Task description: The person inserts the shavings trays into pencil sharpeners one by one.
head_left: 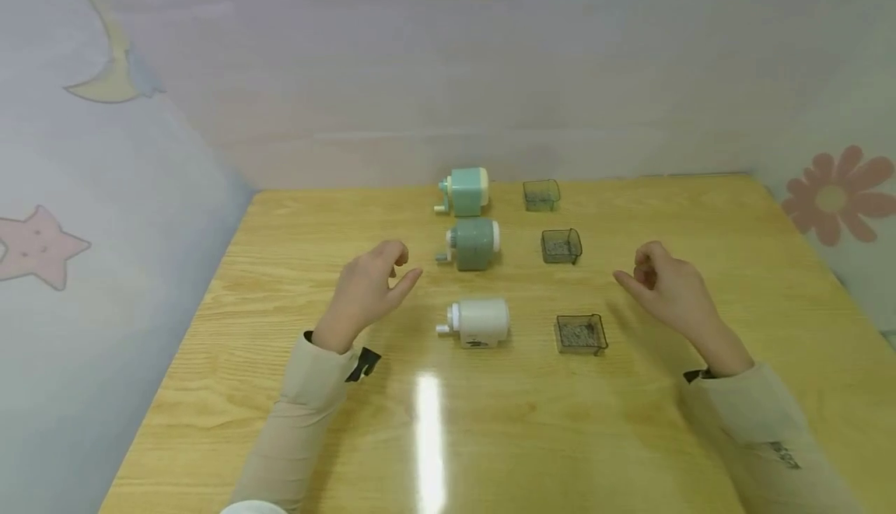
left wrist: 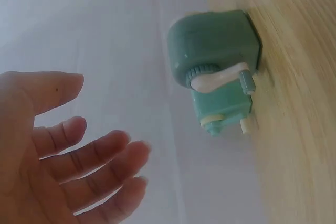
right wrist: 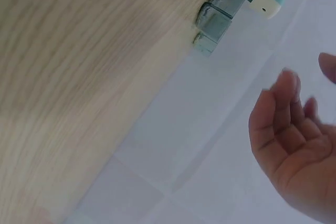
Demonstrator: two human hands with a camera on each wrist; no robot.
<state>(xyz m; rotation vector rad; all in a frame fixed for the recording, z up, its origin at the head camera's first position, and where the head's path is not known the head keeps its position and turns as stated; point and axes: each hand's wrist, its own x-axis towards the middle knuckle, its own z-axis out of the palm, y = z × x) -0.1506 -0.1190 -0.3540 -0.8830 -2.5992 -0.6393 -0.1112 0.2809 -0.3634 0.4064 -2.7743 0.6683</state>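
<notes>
Three hand-crank pencil sharpeners stand in a column on the table: a light teal one point(head_left: 467, 191) at the back, a grey-green one point(head_left: 474, 245) in the middle, a white one point(head_left: 483, 321) in front. To the right of each lies a clear shavings drawer: back point(head_left: 541, 196), middle point(head_left: 561, 246) and front point(head_left: 580, 334); the nearer two hold dark shavings. My left hand point(head_left: 367, 287) hovers left of the sharpeners, fingers relaxed around nothing. On the far side, my right hand point(head_left: 668, 284) hovers right of the drawers, fingers loosely bent and holding nothing.
The wooden table point(head_left: 532, 436) reaches back to a pale cloth wall point(head_left: 448, 71). A bright light reflection point(head_left: 430, 436) lies on its front part. Side walls carry a star point(head_left: 45, 246), a moon and a flower point(head_left: 833, 199).
</notes>
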